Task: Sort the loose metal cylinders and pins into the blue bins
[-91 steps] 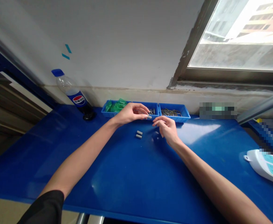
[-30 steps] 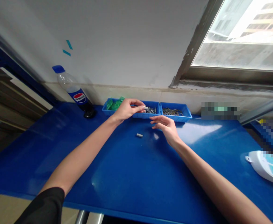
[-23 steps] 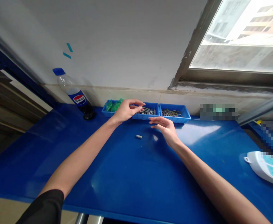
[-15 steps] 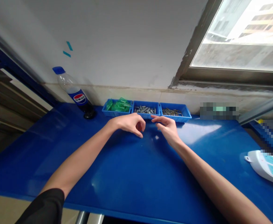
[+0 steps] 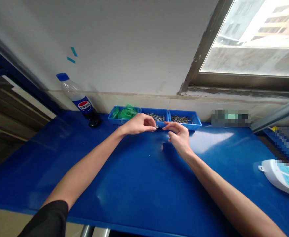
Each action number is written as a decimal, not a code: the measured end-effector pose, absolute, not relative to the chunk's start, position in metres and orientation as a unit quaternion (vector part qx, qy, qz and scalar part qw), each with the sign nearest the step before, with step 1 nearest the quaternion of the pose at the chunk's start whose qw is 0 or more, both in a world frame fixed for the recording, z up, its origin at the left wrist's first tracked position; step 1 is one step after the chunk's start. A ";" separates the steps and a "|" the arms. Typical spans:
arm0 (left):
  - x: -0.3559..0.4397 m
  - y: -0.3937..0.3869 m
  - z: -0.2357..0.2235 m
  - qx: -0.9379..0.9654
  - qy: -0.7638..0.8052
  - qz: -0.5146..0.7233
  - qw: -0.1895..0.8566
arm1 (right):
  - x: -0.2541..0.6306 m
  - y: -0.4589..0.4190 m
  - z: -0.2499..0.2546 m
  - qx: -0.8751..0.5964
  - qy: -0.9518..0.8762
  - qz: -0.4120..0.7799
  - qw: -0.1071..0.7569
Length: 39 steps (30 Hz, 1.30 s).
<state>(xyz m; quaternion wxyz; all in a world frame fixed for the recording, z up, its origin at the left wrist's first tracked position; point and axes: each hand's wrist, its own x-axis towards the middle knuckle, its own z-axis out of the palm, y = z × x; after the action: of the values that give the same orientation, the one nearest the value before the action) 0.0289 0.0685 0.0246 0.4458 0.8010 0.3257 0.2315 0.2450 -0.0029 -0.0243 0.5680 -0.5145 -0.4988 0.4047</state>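
My left hand (image 5: 141, 124) pinches a small silvery metal piece (image 5: 156, 127) between thumb and fingertips, just in front of the middle bin; its exact kind is too small to make out. Facing it from the right, my right hand (image 5: 179, 136) has its thumb and index finger apart, with nothing visible between them. Behind the hands, three blue bins stand in a row. Green plastic pieces (image 5: 126, 112) fill the left one, short grey metal cylinders (image 5: 157, 117) lie in the middle one, and thin screw-like metal pins (image 5: 182, 119) are in the right one.
A cola bottle (image 5: 84, 105) with a blue cap stands left of the bins on the blue tabletop (image 5: 124, 187). A white case with light-blue panels (image 5: 284, 176) lies at the right edge. The wall and window frame (image 5: 216, 80) rise behind.
My left hand has lifted slightly and turned its fingertips rightward, and the small metal piece now shows in its pinch. My right hand has shifted slightly right, its fingers still apart.
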 end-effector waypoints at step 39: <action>0.034 0.063 0.032 0.868 0.327 0.239 0.287 | 0.244 0.002 -0.046 -0.468 -0.586 0.448 0.488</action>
<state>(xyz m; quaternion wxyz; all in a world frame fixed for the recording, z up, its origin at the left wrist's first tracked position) 0.0337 0.0632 0.0318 0.2874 0.8679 0.3271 0.2391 0.2443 0.0023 -0.0465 0.4877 -0.4679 -0.5856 0.4475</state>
